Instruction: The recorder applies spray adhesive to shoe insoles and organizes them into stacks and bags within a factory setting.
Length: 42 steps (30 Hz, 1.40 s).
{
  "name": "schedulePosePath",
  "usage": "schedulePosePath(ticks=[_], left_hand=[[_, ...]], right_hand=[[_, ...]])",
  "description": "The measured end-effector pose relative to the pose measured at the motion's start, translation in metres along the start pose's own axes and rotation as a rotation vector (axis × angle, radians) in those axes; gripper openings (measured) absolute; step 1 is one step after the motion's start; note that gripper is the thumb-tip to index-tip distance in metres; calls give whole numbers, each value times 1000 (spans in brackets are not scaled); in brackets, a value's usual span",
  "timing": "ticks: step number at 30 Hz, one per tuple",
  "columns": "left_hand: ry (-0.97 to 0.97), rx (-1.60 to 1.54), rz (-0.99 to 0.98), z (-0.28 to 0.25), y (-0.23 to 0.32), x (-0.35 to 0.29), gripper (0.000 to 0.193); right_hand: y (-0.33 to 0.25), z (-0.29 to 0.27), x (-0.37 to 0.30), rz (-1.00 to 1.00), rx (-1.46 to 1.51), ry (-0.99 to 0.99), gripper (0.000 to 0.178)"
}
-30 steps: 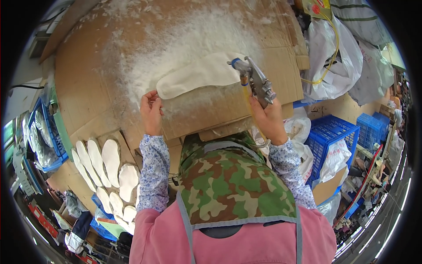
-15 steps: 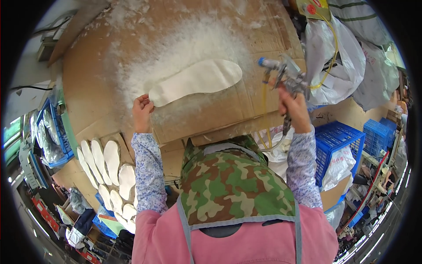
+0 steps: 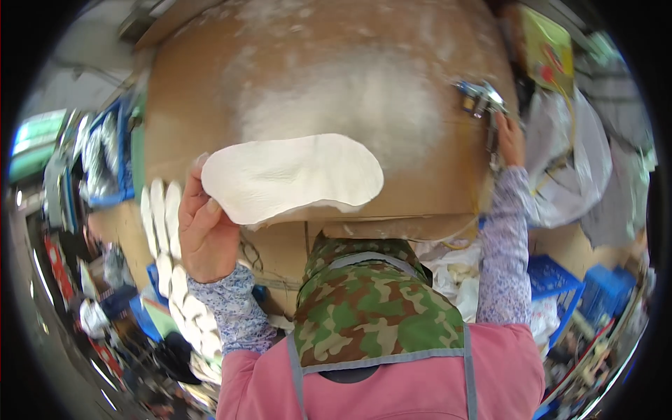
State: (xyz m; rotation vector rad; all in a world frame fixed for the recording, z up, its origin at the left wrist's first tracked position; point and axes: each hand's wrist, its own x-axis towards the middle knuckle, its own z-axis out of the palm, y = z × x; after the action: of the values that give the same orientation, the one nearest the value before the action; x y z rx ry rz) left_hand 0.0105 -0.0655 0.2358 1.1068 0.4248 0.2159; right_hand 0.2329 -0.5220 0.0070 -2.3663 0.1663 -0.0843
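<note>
Now that you've got the white insole (image 3: 294, 175) up off the cardboard (image 3: 448, 178), it's a different picture from half a second ago, when it lay flat on that fuzzy white patch (image 3: 399, 98). It looks bigger and nearer the camera, hanging over the near part of the board, with its left end out past the front edge. Your left hand (image 3: 206, 224) has that end pinched, thumb on the near face, and nothing else seems to hold it up.

Your right hand (image 3: 511, 140) has swung further out with the spray gun (image 3: 483, 98), over by the board's right edge. Fingers are at the handle, but it's blurry and I can't tell if you're gripping it or letting go. Either way the gun is well apart from the insole, so I'd say this piece is all left-hand work right now.

As for looks: creamy white, rounded at both ends, faint wrinkles across the face, inward curve on the lower edge with a slightly rough bit toward the right. More white insoles (image 3: 164, 273) sit behind your left wrist, pretty smeared.
</note>
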Motion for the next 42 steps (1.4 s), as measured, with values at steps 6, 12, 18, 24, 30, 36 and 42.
schedulePosePath(ticks=[6,12,18,24,30,36,42], left_hand=[[111,-190,109,-47,26,-50,56],[313,-327,288,-121,27,-132,50],[449,-501,304,-200,8,-242,43],[658,-506,321,-247,-35,-367,41],[1020,-541,366,-273,-70,-472,40],[1197,-422,364,-321,-90,-546,38],[1219,-334,279,-398,-89,-613,36]], right_hand=[[-123,25,-102,-154,243,-328,40],[-234,164,-235,505,1049,-1495,46],[-296,221,-329,188,1083,-1561,47],[-333,250,-416,839,990,-2030,47],[-347,296,-525,870,520,-2261,38],[-347,326,-648,884,93,-2449,43],[-341,342,-748,719,-106,-2482,57]])
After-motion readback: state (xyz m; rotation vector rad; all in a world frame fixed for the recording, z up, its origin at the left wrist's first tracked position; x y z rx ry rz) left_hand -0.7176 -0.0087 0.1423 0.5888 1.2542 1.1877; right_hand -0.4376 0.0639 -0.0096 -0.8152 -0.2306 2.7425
